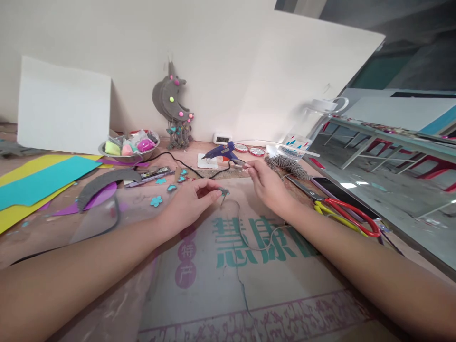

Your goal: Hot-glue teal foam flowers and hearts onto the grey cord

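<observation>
My left hand [194, 202] pinches a small grey-and-teal piece [223, 191] between thumb and fingertips, over a printed board. A grey yarn strand [242, 232] trails near that piece and curls down across the board. My right hand [267, 185] is closed, its fingertips around a slim, pale, metallic-looking thing [239, 163] whose kind I cannot make out. Just beyond it lies a blue glue gun [221, 151], its nozzle over a white pad [207, 161]. Teal felt flowers [156, 201] and heart-shaped pieces [171, 188] lie left of my left hand.
A bowl of coloured clay packs [132, 148] stands at the back left, near a hanging grey moon ornament [167, 102]. On the right are a grey yarn skein [288, 166], red-handled scissors [352, 216], a phone [344, 197] and a clear jug [306, 126]. A black cord [181, 164] crosses the back.
</observation>
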Demonstrator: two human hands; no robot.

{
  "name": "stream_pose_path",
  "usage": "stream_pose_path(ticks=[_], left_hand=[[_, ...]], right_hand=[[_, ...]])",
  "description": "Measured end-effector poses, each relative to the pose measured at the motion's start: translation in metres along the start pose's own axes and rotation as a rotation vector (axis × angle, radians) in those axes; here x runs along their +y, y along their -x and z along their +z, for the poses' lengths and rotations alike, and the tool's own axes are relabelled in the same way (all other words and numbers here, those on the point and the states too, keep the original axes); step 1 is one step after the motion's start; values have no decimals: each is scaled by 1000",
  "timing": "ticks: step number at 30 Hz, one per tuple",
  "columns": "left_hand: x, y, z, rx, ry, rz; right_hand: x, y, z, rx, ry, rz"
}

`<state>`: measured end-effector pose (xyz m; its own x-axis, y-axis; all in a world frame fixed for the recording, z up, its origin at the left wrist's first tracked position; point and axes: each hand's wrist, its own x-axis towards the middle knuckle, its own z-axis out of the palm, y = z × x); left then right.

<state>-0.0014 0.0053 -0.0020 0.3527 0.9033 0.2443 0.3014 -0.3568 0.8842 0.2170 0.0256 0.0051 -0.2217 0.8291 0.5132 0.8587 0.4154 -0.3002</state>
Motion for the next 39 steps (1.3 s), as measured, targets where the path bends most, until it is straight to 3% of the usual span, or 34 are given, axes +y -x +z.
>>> stream_pose_path(ticks=[3, 8, 11, 39], left_hand=[[0, 0, 0, 57, -32, -25], [-1, 1, 0, 79, -67, 9], [-1, 1, 0, 92, -82, 24], [-4, 1, 1, 106, -93, 33]], right_hand=[[-5, 8, -1, 69, -81, -17], [-12, 17, -3, 3, 12, -248], [-10, 17, -2, 30, 14, -325], [-10, 16, 2, 22, -66, -378]])
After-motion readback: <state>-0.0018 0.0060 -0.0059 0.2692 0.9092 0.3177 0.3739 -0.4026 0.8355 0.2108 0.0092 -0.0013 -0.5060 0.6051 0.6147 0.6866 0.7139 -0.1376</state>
